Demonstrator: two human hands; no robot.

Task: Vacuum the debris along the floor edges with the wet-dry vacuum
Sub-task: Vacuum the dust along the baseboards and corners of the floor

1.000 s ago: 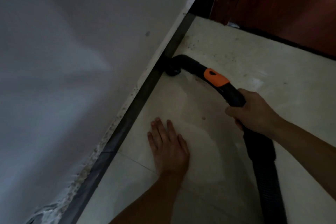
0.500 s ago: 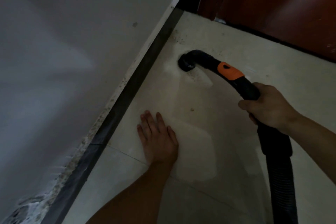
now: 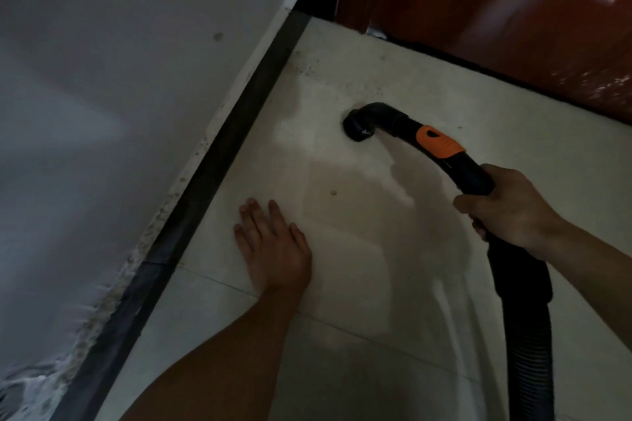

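Right hand [image 3: 509, 207] gripped black curved plastic vacuum wand [image 3: 386, 116] behind orange collar [image 3: 439, 142]: likely stiff, light. Left hand [image 3: 273, 246] flat, fingers straight, near dark baseboard [image 3: 217, 178].

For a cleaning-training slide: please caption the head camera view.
Right hand grips the vacuum hose, its nozzle at the tile floor near the red-brown door; left hand rests flat on the floor.

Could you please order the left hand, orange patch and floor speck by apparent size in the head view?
left hand
orange patch
floor speck
Nearness favours the hand, but the gaps are plain.
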